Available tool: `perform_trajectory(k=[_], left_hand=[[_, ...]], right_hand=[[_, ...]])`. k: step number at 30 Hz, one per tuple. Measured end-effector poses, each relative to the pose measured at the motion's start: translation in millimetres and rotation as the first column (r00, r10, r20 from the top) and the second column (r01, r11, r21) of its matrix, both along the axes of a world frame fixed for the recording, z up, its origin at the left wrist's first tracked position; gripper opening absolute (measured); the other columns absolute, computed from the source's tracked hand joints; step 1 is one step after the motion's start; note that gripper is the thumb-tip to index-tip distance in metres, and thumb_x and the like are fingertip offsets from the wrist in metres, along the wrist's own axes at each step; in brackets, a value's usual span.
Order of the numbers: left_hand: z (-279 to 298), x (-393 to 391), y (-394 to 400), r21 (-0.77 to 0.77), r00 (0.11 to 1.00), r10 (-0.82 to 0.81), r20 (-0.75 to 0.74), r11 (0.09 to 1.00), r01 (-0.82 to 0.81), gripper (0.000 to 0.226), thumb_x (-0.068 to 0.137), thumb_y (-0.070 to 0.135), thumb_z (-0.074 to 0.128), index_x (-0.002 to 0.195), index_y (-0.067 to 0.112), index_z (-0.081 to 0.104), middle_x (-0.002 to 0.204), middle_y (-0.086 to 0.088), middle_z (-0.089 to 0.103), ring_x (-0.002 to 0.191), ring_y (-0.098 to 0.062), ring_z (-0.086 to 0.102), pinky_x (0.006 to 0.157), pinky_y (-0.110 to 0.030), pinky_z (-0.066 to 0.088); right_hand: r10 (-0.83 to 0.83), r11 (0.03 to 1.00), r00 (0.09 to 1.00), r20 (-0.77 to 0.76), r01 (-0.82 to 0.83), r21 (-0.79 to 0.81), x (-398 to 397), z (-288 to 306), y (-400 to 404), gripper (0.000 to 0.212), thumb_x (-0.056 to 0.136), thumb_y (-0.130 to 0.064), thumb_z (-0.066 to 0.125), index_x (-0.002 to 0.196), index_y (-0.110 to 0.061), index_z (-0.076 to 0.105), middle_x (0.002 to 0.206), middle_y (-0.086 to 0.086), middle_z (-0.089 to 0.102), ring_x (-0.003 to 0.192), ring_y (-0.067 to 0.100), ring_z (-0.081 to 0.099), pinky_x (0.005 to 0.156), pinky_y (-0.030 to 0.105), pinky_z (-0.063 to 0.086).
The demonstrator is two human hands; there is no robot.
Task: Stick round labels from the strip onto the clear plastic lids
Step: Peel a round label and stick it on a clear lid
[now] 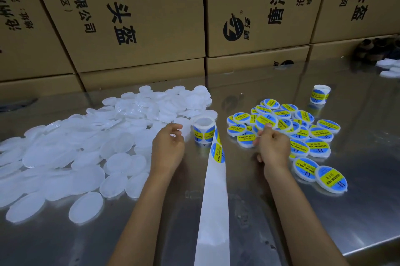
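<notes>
Head view shows my left hand (pixel 167 146) with loosely curled fingers holding nothing beside the label roll (pixel 203 130), my right hand (pixel 273 144) pinching a labelled lid (pixel 267 121) over the finished pile, so I should release it cleanly, then peel the next label (pixel 218 153) off the strip (pixel 214 200).

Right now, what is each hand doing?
Left hand: fingers loosely curled, holding nothing visible.
Right hand: gripping a labelled lid.

I count two label rolls (pixel 203 130) (pixel 320 94), one backing strip (pixel 214 200), two hands (pixel 167 146) (pixel 273 146), roughly thirty labelled lids (pixel 303 133), way too many bare lids (pixel 86 148) to count.
</notes>
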State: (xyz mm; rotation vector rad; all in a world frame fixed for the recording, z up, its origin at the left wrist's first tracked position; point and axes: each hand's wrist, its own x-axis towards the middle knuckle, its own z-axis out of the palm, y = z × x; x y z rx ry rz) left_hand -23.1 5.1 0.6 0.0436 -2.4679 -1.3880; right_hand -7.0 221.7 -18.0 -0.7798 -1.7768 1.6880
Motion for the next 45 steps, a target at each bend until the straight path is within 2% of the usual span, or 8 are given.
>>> perform_trajectory(k=[7,12,16,23,28,32,38,45], left_hand=[[-21.3,-9.3,-0.9,-0.37,0.995,-0.014,0.096,0.928,0.049,0.048,0.1,0.013,0.05,0.148,0.007,0.046,0.162,-0.012,0.027,0.149,-0.027,0.017,0.119,-0.037,0.021],[-21.7,-14.6,-2.2,-0.307,0.999,0.03,0.027,0.951,-0.02,0.03,0.101,0.025,0.056,0.128,0.015,0.064,0.147,-0.011,0.049,0.14,-0.027,0.03,0.112,-0.038,0.032],[-20.5,-12.2,-3.0,-0.233,0.998,0.055,-0.025,0.971,-0.06,0.011,0.096,0.026,0.066,0.096,0.015,0.065,0.101,-0.004,0.062,0.119,-0.024,0.044,0.093,-0.037,0.042],[-4.9,-11.8,-2.2,0.1,0.999,0.039,0.015,0.994,-0.04,0.041,0.08,0.0,0.077,0.109,0.021,0.057,0.11,-0.005,0.063,0.099,-0.024,0.061,0.074,-0.019,0.046],[18.0,0.7,-14.5,0.61,0.959,-0.267,0.096,0.777,0.156,0.028,0.084,-0.003,0.071,0.105,0.015,0.077,0.104,-0.004,0.077,0.092,-0.014,0.072,0.071,-0.019,0.056],[27.8,10.9,-15.0,0.654,0.816,-0.575,0.057,0.639,0.405,0.022,0.088,0.002,0.066,0.102,0.012,0.08,0.104,-0.004,0.077,0.084,-0.008,0.068,0.068,-0.016,0.052],[25.1,17.1,3.5,0.645,0.829,-0.555,0.07,0.659,0.387,0.019,0.098,0.019,0.061,0.106,0.007,0.074,0.102,-0.009,0.076,0.084,-0.013,0.07,0.062,-0.022,0.052],[21.9,15.4,10.2,0.669,0.893,-0.449,-0.01,0.661,0.34,0.024,0.105,0.012,0.05,0.127,0.02,0.057,0.107,-0.014,0.076,0.09,-0.03,0.076,0.067,-0.029,0.059]], right_hand=[[0.048,0.995,0.997,0.056,-0.053,0.083,1.3,0.3,-3.3,0.044,0.1,-0.034,0.046,0.069,-0.008,0.065,0.063,0.005,0.066,0.059,0.024,0.05,0.063,0.035,0.042],[0.121,0.948,0.991,0.053,-0.131,0.289,10.2,4.6,-19.9,0.031,0.099,-0.031,0.047,0.084,-0.01,0.064,0.072,-0.005,0.064,0.077,0.021,0.058,0.058,0.025,0.035],[0.222,0.811,0.972,-0.076,-0.141,0.568,20.9,7.1,-43.5,0.018,0.094,-0.024,0.055,0.078,-0.018,0.059,0.075,-0.008,0.06,0.078,0.017,0.053,0.067,0.033,0.04],[0.414,0.627,0.901,-0.128,-0.18,0.758,25.5,3.7,-64.8,0.004,0.089,-0.019,0.063,0.092,-0.017,0.061,0.095,-0.008,0.059,0.096,0.012,0.047,0.083,0.03,0.041],[0.482,0.648,0.869,-0.109,-0.269,0.713,24.2,3.4,-68.3,0.03,0.091,-0.032,0.067,0.118,-0.02,0.062,0.11,-0.012,0.061,0.105,0.011,0.05,0.095,0.03,0.04],[0.487,0.704,0.858,-0.166,-0.273,0.656,23.2,5.6,-69.6,0.022,0.093,-0.037,0.062,0.102,-0.018,0.068,0.094,-0.013,0.064,0.096,0.012,0.051,0.09,0.038,0.044],[0.503,0.661,0.849,-0.163,-0.256,0.705,24.4,8.7,-66.7,0.03,0.095,-0.03,0.062,0.071,-0.013,0.059,0.067,-0.016,0.05,0.08,0.016,0.046,0.076,0.037,0.042],[0.489,0.682,0.87,0.055,-0.421,0.597,26.8,3.0,-38.7,0.03,0.085,-0.018,0.069,0.114,-0.022,0.061,0.112,-0.016,0.059,0.115,0.014,0.049,0.099,0.031,0.04]])
